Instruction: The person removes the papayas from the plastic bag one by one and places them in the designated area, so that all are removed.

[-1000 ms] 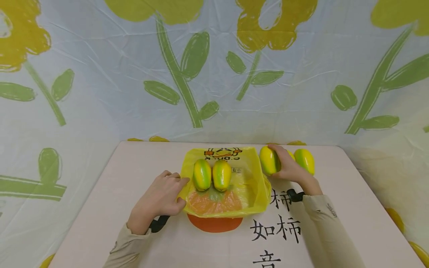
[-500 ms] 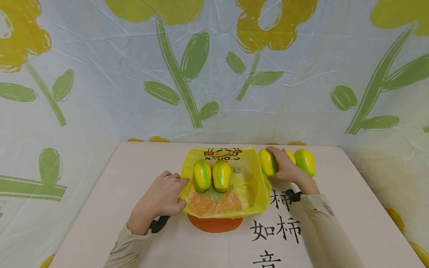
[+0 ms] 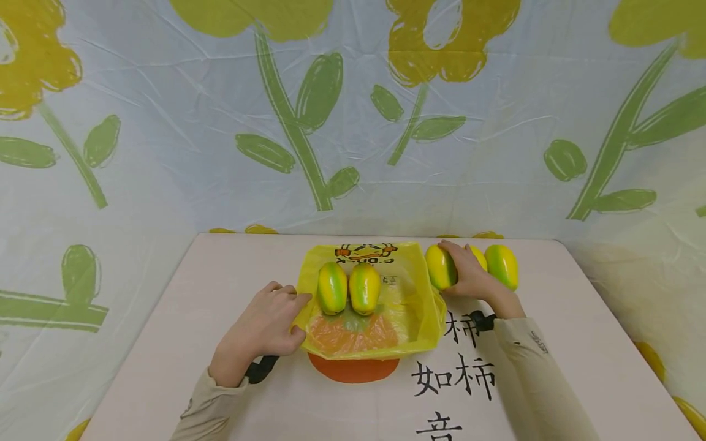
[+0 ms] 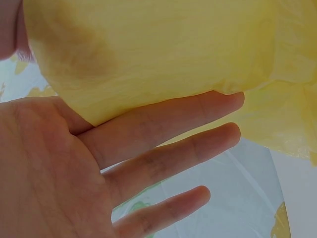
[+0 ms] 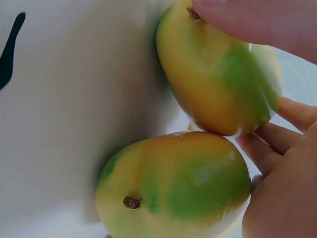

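Note:
A yellow plastic bag (image 3: 402, 306) lies spread on the table, two green-and-yellow mangoes (image 3: 365, 289) resting upon it. At its left edge is my left hand (image 3: 269, 318), thumb and index finger touching the film. In the left wrist view, bag film (image 4: 148, 54) covers part of the hand, and the visible fingers (image 4: 173, 161) are straight and spread. My right hand (image 3: 471, 272) grips another mango (image 3: 440, 267) beside the bag's right edge. Seen from the right wrist, the thumb lies over this mango's stem end (image 5: 218, 74), with fingertips on its far side. A neighbouring mango (image 5: 173, 186) sits against it.
Right of the right hand lies a further mango (image 3: 502, 267); one between is mostly hidden by the hand. The pale table cover (image 3: 353, 404) bears black characters and an orange print. A flower-patterned cloth (image 3: 353, 110) hangs behind and at both sides.
Between the first and second frames, my right hand and its mango shifted slightly left, closer to the bag. Since then both have stayed put. The left hand holds its position.

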The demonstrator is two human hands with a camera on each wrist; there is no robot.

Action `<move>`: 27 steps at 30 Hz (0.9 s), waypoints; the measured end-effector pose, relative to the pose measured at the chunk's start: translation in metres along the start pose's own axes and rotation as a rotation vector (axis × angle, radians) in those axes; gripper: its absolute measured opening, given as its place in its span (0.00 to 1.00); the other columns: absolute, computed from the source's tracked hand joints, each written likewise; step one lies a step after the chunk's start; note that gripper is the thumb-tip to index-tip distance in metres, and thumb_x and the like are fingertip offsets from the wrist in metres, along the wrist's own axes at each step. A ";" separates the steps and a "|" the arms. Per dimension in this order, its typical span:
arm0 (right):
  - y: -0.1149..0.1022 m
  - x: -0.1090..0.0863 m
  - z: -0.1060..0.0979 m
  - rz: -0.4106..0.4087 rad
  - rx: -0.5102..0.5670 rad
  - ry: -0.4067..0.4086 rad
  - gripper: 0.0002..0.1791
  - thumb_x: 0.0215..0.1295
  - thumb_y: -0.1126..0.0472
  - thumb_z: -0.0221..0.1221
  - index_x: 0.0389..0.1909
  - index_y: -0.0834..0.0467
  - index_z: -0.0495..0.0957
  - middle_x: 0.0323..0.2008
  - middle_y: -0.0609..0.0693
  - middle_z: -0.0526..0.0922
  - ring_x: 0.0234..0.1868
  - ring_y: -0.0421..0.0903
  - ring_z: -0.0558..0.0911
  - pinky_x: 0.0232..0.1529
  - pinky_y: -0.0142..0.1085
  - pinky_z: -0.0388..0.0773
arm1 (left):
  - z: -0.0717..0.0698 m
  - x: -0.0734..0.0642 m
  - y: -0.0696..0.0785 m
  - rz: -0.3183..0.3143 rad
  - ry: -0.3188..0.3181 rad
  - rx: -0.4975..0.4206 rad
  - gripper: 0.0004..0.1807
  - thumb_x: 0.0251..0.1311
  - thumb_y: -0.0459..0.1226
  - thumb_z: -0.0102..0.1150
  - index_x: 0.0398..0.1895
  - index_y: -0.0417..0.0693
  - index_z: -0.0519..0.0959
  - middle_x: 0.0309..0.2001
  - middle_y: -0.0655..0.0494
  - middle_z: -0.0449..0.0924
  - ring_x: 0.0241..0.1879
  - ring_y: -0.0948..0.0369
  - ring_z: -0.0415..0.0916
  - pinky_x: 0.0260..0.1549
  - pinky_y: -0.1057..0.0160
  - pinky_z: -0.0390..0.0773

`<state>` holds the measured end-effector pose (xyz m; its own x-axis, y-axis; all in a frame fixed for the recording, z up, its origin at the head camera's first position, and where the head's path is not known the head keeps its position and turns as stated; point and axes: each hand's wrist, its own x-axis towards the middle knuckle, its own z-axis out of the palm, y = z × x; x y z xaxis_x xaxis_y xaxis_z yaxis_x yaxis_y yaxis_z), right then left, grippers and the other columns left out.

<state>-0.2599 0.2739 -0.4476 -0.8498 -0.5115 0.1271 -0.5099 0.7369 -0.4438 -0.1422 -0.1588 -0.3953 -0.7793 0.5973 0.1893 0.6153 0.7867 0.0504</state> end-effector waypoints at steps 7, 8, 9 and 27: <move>-0.003 -0.002 -0.001 0.019 0.011 -0.002 0.59 0.39 0.63 0.78 0.71 0.69 0.53 0.71 0.70 0.55 0.70 0.68 0.57 0.69 0.66 0.36 | -0.001 0.000 -0.001 0.001 0.000 0.000 0.27 0.39 0.38 0.55 0.48 0.40 0.83 0.31 0.53 0.82 0.37 0.55 0.77 0.44 0.51 0.72; -0.003 -0.002 -0.002 0.023 0.013 -0.002 0.59 0.39 0.63 0.78 0.71 0.69 0.53 0.72 0.70 0.55 0.70 0.68 0.56 0.69 0.66 0.36 | -0.001 0.000 -0.001 0.002 0.001 0.000 0.27 0.39 0.38 0.55 0.47 0.40 0.83 0.31 0.53 0.82 0.37 0.55 0.77 0.44 0.51 0.72; -0.003 -0.003 -0.002 0.021 0.011 0.000 0.59 0.39 0.62 0.78 0.71 0.69 0.53 0.72 0.70 0.55 0.70 0.69 0.56 0.69 0.66 0.36 | -0.001 0.000 -0.001 0.000 0.000 0.000 0.27 0.39 0.38 0.55 0.47 0.40 0.83 0.30 0.53 0.82 0.37 0.55 0.77 0.44 0.51 0.72; -0.039 -0.010 -0.031 -0.030 0.132 0.081 0.39 0.60 0.68 0.65 0.71 0.68 0.59 0.71 0.69 0.57 0.72 0.69 0.54 0.71 0.61 0.33 | -0.002 0.000 0.000 0.006 0.010 0.003 0.26 0.39 0.37 0.55 0.46 0.39 0.83 0.30 0.52 0.82 0.36 0.55 0.77 0.44 0.51 0.73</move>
<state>-0.2357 0.2633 -0.4041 -0.8452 -0.4910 0.2110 -0.5178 0.6545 -0.5509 -0.1418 -0.1594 -0.3938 -0.7742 0.6006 0.1996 0.6197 0.7835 0.0463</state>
